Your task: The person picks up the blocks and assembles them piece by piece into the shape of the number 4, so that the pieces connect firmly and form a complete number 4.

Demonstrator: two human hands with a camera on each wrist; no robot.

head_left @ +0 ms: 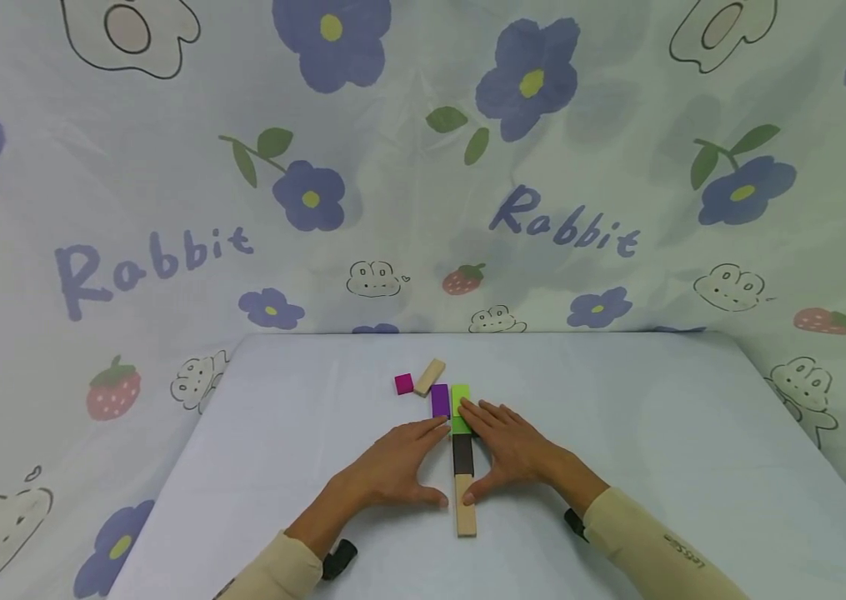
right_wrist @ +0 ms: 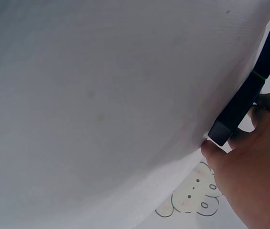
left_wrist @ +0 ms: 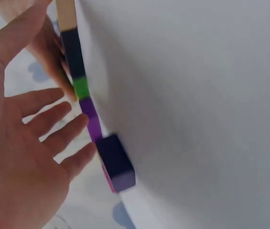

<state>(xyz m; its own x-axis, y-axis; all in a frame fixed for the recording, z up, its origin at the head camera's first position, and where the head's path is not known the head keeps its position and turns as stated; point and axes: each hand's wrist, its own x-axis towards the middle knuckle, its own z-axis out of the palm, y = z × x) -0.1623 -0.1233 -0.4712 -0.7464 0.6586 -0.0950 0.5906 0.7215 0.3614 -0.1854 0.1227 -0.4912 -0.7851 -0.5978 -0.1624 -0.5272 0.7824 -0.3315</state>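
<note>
Toy blocks lie end to end in a straight row: green blocks (head_left: 460, 392) at the far end, a black block (head_left: 463, 455), then a natural wood block (head_left: 466, 521). The right hand (head_left: 516, 452) rests along the row's right side, fingertips on the green and thumb on the wood. In the right wrist view its fingers touch dark-looking blocks (right_wrist: 237, 107). On the other side the left hand (head_left: 392, 464) holds nothing, its fingers spread and extended near a purple block (head_left: 440, 400). The left wrist view shows that hand's palm (left_wrist: 27, 181) beside the row.
Behind the purple block lie a slanted wood block (head_left: 430, 377) and a magenta cube (head_left: 403, 384). White cloth covers the table (head_left: 302, 400). A printed curtain (head_left: 423, 167) hangs behind. Black wrist devices (head_left: 339, 559) sit under both forearms.
</note>
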